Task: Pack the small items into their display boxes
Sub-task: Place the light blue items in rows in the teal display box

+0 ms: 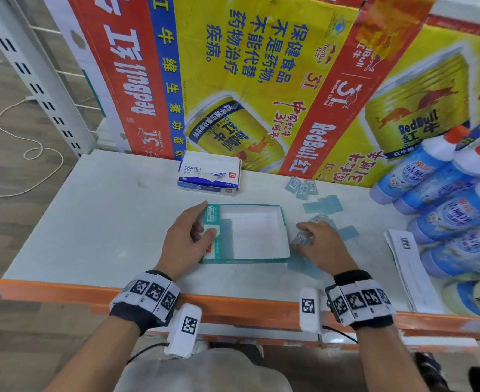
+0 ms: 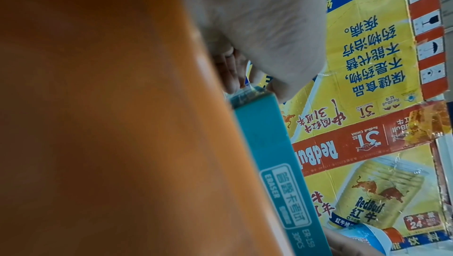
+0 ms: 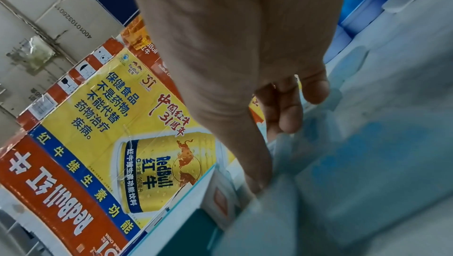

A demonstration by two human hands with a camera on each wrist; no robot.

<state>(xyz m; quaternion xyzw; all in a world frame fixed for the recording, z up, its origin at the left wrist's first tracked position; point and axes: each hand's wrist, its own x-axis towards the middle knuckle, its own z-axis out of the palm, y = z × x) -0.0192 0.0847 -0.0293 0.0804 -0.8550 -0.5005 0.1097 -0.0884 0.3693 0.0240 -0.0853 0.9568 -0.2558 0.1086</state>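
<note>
An open teal display box [image 1: 282,219] with a white inside lies in the middle of the shelf. A few light blue erasers [image 1: 226,239] stand along its left side. My left hand [image 1: 188,239] grips the box's left wall, thumb over the rim; the left wrist view shows the teal box [image 2: 267,153] side labelled ERASER under my fingertips [image 2: 230,78]. My right hand [image 1: 315,241] is just right of the box, fingers curled round a wrapped eraser [image 1: 301,239]. More loose erasers [image 1: 322,203] lie scattered beyond and under it, blurred in the right wrist view below my right hand [image 3: 282,105].
A white and blue eraser box [image 1: 209,174] sits at the back. Red Bull cartons [image 1: 233,80] wall the rear. Blue bottles [image 1: 445,199] pile up at the right, with paper sheets [image 1: 402,264] beside them. The orange shelf edge [image 1: 205,301] runs along the front.
</note>
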